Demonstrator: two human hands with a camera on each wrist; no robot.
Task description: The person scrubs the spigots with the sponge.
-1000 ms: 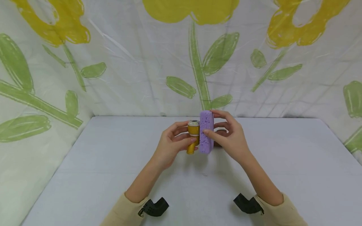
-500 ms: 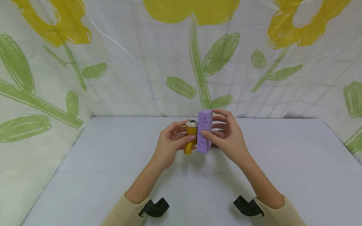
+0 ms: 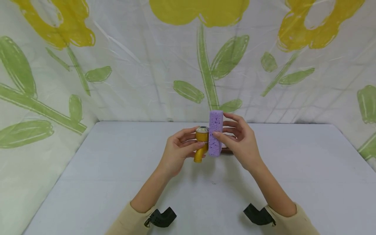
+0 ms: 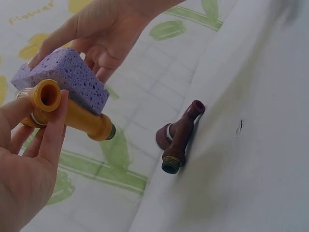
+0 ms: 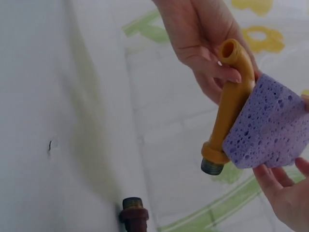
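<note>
A yellow tap (image 3: 202, 136) with a silver-topped knob is held up above the table by my left hand (image 3: 176, 152), thumb in front and fingers behind. Its hollow spout and dark threaded end show in the right wrist view. My right hand (image 3: 243, 145) pinches a purple sponge (image 3: 215, 132) upright between thumb and fingers. The sponge's broad face lies against the tap's side in the left wrist view, hiding part of the tap. Below and behind the hands, a dark brown tap (image 4: 181, 135) lies on the table, mostly covered by the right hand and sponge in the head view.
The table has a white cover (image 3: 102, 182), with a small dark mark (image 3: 213, 183) in front of the hands. Behind it hangs a white sheet (image 3: 141, 81) printed with yellow flowers and green leaves. Black curved mounts (image 3: 161, 217) sit at both sleeves.
The sponge and yellow tap shifted slightly left together, then back right. Against the tap, the sponge has risen a little. Both hands keep their hold.
</note>
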